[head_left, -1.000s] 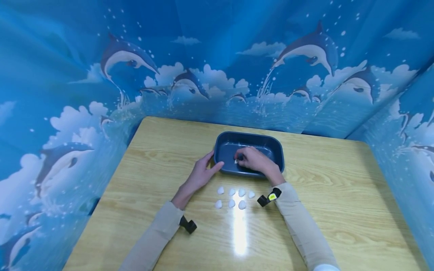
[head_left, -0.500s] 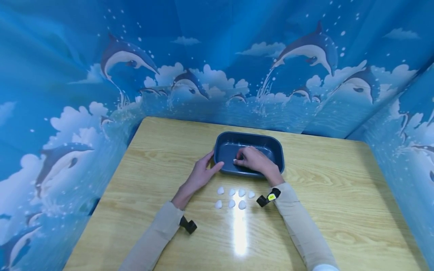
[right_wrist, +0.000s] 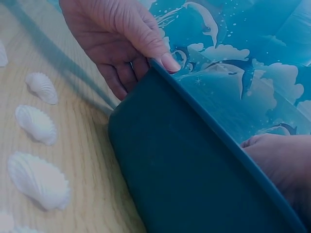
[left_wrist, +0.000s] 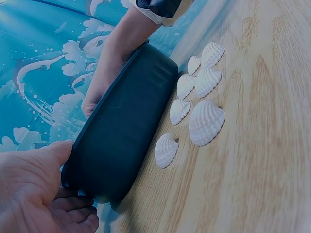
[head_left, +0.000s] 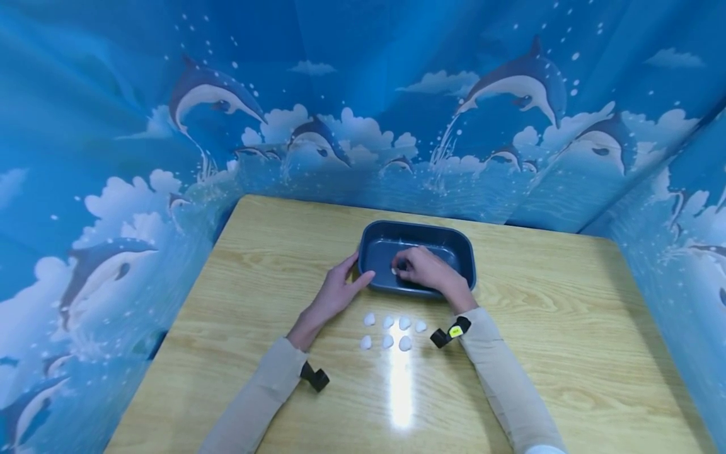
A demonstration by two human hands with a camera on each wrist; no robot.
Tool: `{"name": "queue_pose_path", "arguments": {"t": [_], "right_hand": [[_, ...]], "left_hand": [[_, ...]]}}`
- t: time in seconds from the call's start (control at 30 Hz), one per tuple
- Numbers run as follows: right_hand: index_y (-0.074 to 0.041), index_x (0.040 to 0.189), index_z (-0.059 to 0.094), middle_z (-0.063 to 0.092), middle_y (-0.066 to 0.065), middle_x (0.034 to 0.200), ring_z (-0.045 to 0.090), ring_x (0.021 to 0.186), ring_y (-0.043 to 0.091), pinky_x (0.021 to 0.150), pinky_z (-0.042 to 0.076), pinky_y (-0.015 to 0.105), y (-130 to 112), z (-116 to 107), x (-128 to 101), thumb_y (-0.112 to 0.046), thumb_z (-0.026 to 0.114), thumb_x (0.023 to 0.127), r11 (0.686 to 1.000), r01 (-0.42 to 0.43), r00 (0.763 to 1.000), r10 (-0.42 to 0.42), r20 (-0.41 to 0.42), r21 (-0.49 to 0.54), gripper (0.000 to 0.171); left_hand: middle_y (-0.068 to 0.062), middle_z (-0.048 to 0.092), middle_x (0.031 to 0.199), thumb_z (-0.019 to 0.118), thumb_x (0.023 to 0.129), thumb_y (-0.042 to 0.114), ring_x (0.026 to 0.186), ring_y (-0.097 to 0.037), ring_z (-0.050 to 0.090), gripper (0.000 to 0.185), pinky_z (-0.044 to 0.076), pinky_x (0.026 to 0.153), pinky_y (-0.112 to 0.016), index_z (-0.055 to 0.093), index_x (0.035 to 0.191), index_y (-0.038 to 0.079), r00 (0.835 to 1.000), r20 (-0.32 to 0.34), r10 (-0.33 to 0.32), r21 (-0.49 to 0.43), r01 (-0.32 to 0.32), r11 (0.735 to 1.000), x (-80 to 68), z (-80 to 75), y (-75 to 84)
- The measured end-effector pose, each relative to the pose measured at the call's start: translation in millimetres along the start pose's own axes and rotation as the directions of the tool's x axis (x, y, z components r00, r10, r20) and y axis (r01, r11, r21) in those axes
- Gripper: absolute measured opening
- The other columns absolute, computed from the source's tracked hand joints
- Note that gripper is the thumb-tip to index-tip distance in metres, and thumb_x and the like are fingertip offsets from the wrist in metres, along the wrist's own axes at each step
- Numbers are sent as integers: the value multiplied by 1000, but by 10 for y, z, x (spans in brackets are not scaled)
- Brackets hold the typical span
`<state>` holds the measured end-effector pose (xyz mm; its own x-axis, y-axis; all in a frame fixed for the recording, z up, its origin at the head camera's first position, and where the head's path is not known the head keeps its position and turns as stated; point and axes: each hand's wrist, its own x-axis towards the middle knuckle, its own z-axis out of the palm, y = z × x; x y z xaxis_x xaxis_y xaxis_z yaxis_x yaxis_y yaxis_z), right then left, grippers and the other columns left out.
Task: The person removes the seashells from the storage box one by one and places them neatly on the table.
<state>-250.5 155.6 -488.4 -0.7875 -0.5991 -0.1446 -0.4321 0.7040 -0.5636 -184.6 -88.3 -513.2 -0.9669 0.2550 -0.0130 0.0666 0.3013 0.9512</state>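
A dark blue plastic basin [head_left: 416,228] stands near the table's back edge. At its left end my left hand [head_left: 334,290] holds it, the thumb over the rim and the fingers against the outer wall, as the right wrist view also shows. My right hand [head_left: 425,268] reaches down inside, its fingertips pinching a small white piece [head_left: 394,271] that looks like a seashell. Most of that piece is hidden by the fingers, and the basin wall hides it from both wrist views. Several white ribbed seashells [left_wrist: 207,123] lie in two rows in front of the basin.
The wood-grain table [head_left: 272,252] reaches out on both sides of the basin. A blue curtain [head_left: 363,75] printed with dolphins hangs behind and at the sides. Black wrist cameras [head_left: 315,377] sit on both forearms. Light glares on the table below the seashells.
The right hand's fingertips shift slightly inside the basin, and the white piece at them shows more or less. The left hand, basin and seashells on the table stay put.
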Motion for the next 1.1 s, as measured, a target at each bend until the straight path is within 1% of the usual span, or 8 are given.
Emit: {"name": "queue_pose_path", "arguments": {"t": [0.13, 0.23, 0.33, 0.5, 0.6, 0.7, 0.87, 1.1], "right_hand": [[-7, 112, 77, 72, 2, 88, 54, 60, 11, 56, 46, 26, 33, 20, 38, -12, 71, 100, 1000, 0, 1000, 0, -2, 20, 14], [-6, 112, 78, 75, 3, 95, 58, 62, 9, 60, 51, 26, 55, 27, 69, -12, 71, 100, 999, 11, 1000, -11, -1, 41, 15], [-5, 113, 78, 76, 3, 99, 60, 67, 9, 64, 53, 26, 62, 26, 88, -12, 71, 99, 999, 17, 1000, -17, 7, 48, 16], [-3, 116, 76, 68, 1, 79, 55, 61, 12, 60, 49, 27, 45, 20, 96, -14, 72, 98, 999, -11, 1000, 9, 27, 47, 21], [-4, 113, 75, 63, 0, 71, 53, 60, 12, 57, 46, 27, 37, 18, 96, -15, 74, 98, 999, -22, 999, 21, 26, 36, 19], [-5, 113, 74, 61, -2, 72, 52, 60, 12, 55, 45, 27, 35, 20, 92, -16, 75, 97, 1000, -20, 1000, 19, 22, 22, 19], [-7, 126, 71, 62, -1, 72, 52, 58, 12, 51, 42, 26, 43, 23, 90, -15, 74, 98, 999, 25, 999, -26, 29, 29, 29], [-8, 118, 75, 69, -2, 81, 55, 59, 10, 53, 46, 26, 51, 20, 84, -11, 71, 99, 996, 50, 998, -53, 44, 74, 19]], "left_hand": [[-7, 36, 167, 63, 104, 47, 154, -22, 33, 76, 32, 125, -43, 34, 163, 10, 1000, 5, 5, 8, -5, 1000, -2, -5, 8], [-8, 36, 167, 63, 103, 51, 155, -23, 33, 79, 32, 126, -44, 34, 163, 9, 1000, 4, -2, 17, 2, 1000, -5, -10, 15], [-8, 36, 167, 63, 104, 47, 155, -25, 33, 76, 32, 125, -46, 35, 163, 9, 1000, 0, -14, 26, 14, 1000, -6, -8, 19], [-9, 37, 167, 64, 106, 35, 154, -26, 34, 68, 33, 125, -46, 35, 162, 9, 1000, -11, -21, 30, 22, 999, -5, 2, 19], [-9, 37, 167, 63, 106, 39, 155, -26, 33, 70, 32, 126, -47, 35, 162, 9, 1000, -11, -15, 30, 15, 999, -4, 4, 16], [-9, 37, 167, 63, 104, 46, 155, -25, 33, 74, 31, 126, -47, 35, 162, 9, 1000, -10, -9, 36, 10, 999, -5, 2, 13], [-9, 37, 167, 63, 104, 47, 155, -26, 32, 75, 29, 127, -47, 35, 163, 9, 1000, -5, -8, 34, 8, 999, -8, -1, 15], [-8, 35, 168, 61, 102, 55, 156, -25, 30, 81, 28, 127, -47, 34, 163, 10, 1000, -1, -18, 28, 18, 999, -14, -2, 12]]}}
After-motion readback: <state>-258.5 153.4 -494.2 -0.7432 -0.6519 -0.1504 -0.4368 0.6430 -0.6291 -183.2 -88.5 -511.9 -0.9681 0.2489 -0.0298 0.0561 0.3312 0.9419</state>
